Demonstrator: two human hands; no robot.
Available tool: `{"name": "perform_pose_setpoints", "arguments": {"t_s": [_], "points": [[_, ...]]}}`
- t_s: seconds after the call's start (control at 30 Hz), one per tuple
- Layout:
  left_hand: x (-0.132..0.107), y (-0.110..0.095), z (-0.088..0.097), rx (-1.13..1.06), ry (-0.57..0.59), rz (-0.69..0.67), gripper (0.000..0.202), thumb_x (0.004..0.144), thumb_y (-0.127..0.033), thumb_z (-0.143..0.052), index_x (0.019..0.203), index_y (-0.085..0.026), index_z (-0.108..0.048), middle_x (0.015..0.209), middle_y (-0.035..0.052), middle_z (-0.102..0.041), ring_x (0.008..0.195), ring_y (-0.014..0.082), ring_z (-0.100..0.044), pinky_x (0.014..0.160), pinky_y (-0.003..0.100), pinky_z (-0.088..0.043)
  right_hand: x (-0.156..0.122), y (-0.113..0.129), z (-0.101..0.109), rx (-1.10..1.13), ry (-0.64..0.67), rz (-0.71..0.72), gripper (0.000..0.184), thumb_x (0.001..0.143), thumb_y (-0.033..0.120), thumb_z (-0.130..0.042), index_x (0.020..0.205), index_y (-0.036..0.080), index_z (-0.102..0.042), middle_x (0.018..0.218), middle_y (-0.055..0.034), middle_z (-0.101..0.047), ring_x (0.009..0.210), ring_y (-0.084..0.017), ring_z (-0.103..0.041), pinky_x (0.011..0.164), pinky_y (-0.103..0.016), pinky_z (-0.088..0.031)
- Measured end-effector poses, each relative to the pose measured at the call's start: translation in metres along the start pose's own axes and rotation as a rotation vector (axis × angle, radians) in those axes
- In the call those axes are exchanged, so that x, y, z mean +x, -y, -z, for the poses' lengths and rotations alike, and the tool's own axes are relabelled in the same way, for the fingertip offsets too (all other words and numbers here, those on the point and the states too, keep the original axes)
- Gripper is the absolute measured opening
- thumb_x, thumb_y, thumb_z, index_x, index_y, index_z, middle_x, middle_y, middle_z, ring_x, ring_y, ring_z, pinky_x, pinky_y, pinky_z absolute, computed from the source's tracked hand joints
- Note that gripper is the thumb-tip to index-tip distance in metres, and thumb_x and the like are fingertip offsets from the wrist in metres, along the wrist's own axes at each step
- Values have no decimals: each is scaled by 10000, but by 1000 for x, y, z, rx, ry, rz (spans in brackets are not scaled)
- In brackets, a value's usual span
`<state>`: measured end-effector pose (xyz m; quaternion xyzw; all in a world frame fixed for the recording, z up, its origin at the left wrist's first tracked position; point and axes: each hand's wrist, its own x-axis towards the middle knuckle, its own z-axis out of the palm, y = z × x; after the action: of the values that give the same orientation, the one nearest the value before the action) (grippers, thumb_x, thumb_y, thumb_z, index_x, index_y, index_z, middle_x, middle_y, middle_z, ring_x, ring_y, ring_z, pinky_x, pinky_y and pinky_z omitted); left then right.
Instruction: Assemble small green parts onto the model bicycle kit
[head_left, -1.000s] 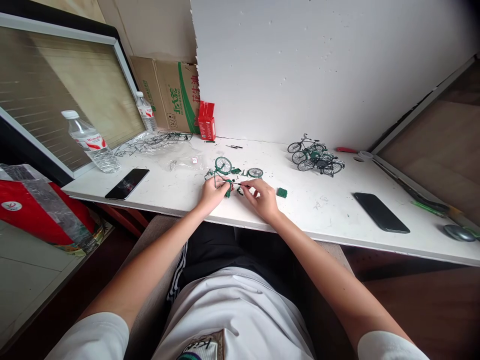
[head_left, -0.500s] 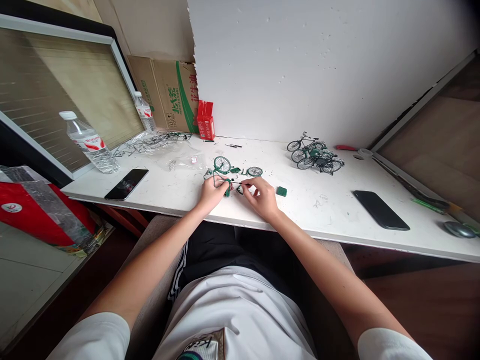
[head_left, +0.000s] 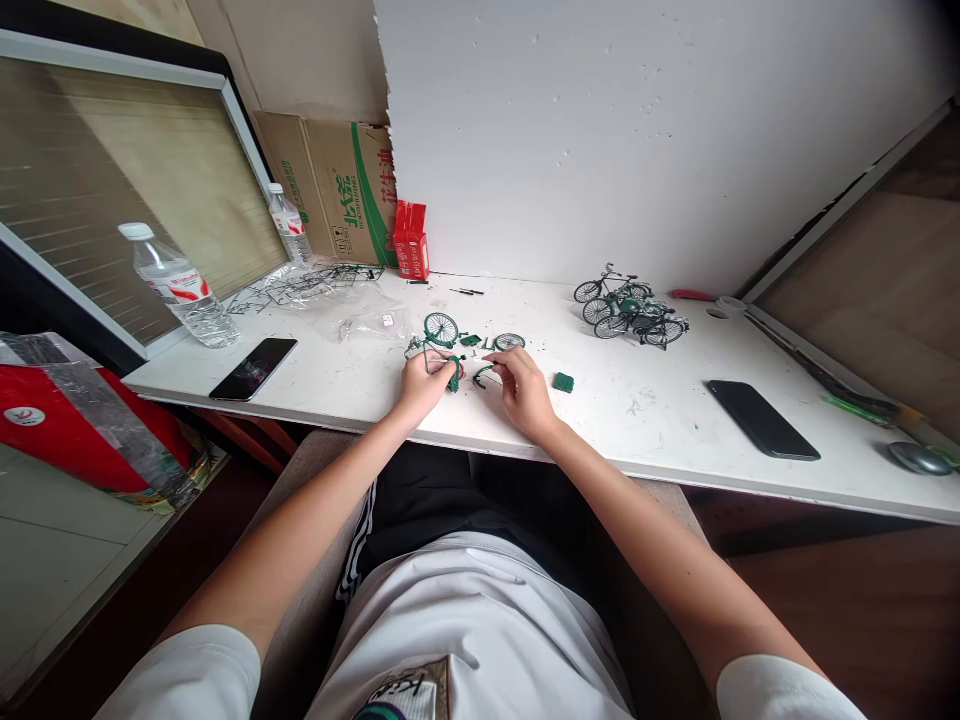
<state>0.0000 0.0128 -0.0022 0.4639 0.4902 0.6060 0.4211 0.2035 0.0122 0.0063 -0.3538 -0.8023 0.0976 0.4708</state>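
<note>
My left hand (head_left: 424,384) is closed on a small green model bicycle frame (head_left: 452,371), whose front wheel (head_left: 441,328) stands up beyond my fingers. My right hand (head_left: 522,390) pinches something thin and small just right of the frame, too small to name. A loose green wheel (head_left: 509,342) lies just beyond my right fingers. A small green block (head_left: 563,382) rests on the white tabletop (head_left: 645,420) right of that hand.
Several finished model bicycles (head_left: 628,312) stand at the back right. Black phones lie at left (head_left: 253,368) and right (head_left: 762,420). Water bottles (head_left: 178,286) (head_left: 291,226), plastic bags with parts (head_left: 315,288), a red carton (head_left: 411,243) and a cardboard box (head_left: 341,187) sit at the back left.
My right hand has shifted slightly up and towards the frame; the left hand and frame have barely moved.
</note>
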Motion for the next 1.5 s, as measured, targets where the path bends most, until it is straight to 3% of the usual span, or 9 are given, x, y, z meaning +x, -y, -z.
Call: {"name": "perform_pose_setpoints", "arguments": {"t_s": [0.13,0.27,0.43,0.63,0.97,1.2,1.5], "points": [[-4,-8,-2,-32,-8,14,197,763,-256,-772,917,-165,-690,818,87,-788,763,227,-766,642,289,-558,-2,8,1,-92,225,40,158,1066,289,-547,1170,217,-642,1132,-113,-683,1030,-260,-661,847,-364,-531],[-6,-12,-3,-43,5,26,180,779,-239,-752,925,-161,-683,810,85,-785,734,212,-754,631,281,-547,-4,10,-2,-154,394,38,157,1025,287,-660,1158,237,-727,1088,-74,-733,947,-219,-690,799,-306,-498],[-5,-11,-3,-49,3,25,177,771,-217,-738,927,-152,-684,843,100,-800,786,217,-773,659,274,-551,-2,8,-4,-206,426,39,183,1052,303,-653,1125,235,-806,950,-63,-747,842,-196,-684,728,-292,-448],[-3,-8,-2,-46,10,23,196,766,-220,-738,936,-145,-676,824,100,-801,784,211,-772,673,278,-553,-3,8,-5,-196,435,35,178,1044,284,-656,1086,232,-822,969,-62,-785,805,-188,-689,733,-296,-459],[-2,-3,-2,-26,37,-13,206,769,-252,-753,933,-146,-688,823,99,-793,773,211,-763,646,275,-542,2,16,-2,-186,507,-84,145,996,127,-651,1058,202,-758,1085,-67,-805,965,-220,-745,835,-302,-502],[-1,2,-1,-7,64,-17,219,777,-264,-776,952,-156,-698,842,97,-796,792,221,-772,669,285,-559,2,24,0,-372,611,-126,156,1091,220,-551,1178,194,-678,1176,-103,-754,1029,-230,-722,781,-292,-475],[-3,-3,-2,-15,84,7,229,781,-262,-795,960,-157,-699,852,93,-798,788,209,-767,721,295,-572,2,29,4,-499,689,-35,203,1137,261,-438,1204,183,-613,1218,-141,-662,1126,-259,-629,748,-312,-488]]}}
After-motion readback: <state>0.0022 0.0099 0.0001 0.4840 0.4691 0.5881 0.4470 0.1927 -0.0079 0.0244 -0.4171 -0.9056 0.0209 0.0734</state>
